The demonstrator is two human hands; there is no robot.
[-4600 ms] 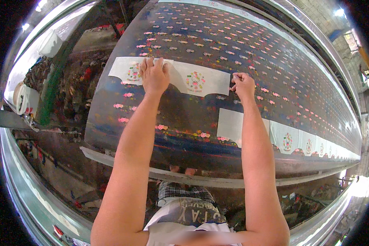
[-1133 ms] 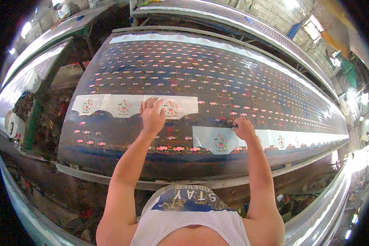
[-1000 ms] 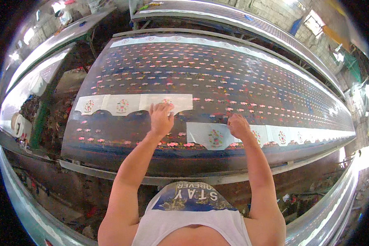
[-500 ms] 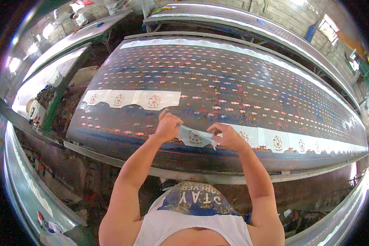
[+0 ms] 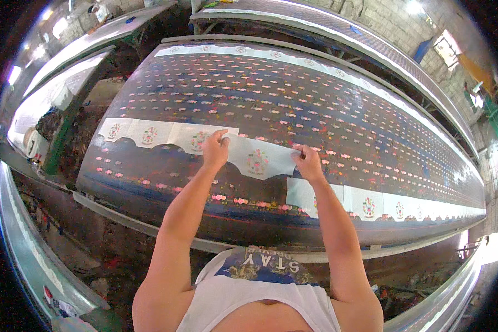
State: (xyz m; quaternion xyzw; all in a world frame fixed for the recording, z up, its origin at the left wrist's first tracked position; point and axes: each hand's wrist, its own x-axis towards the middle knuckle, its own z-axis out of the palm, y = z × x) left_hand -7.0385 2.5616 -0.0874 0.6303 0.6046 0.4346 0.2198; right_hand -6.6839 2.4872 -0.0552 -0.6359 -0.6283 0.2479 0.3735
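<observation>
A white cloth piece (image 5: 239,156) with a scalloped lower edge and a flower print is stretched between my hands. My left hand (image 5: 216,150) pinches its left upper part, with the index finger extended over the neighbouring piece. My right hand (image 5: 308,162) pinches its upper right corner. To the left, a row of similar printed pieces (image 5: 169,133) lies flat on the long dark table (image 5: 249,216), and the held piece meets its right end. A nearer row of printed pieces (image 5: 382,203) runs rightward along the table's front, partly behind my right forearm.
Small pink printed marks cover the tabletop in lines. A white strip of printed pieces (image 5: 240,50) lies along the far edge. Other long tables (image 5: 293,19) stand behind and to the left. A white bucket (image 5: 34,143) is at the left, and a person (image 5: 99,12) stands far off.
Both hands have moved away from me and to the upper right, carrying the cloth piece from the front row's left end to the right end of the farther row. It is now spread flatter.
</observation>
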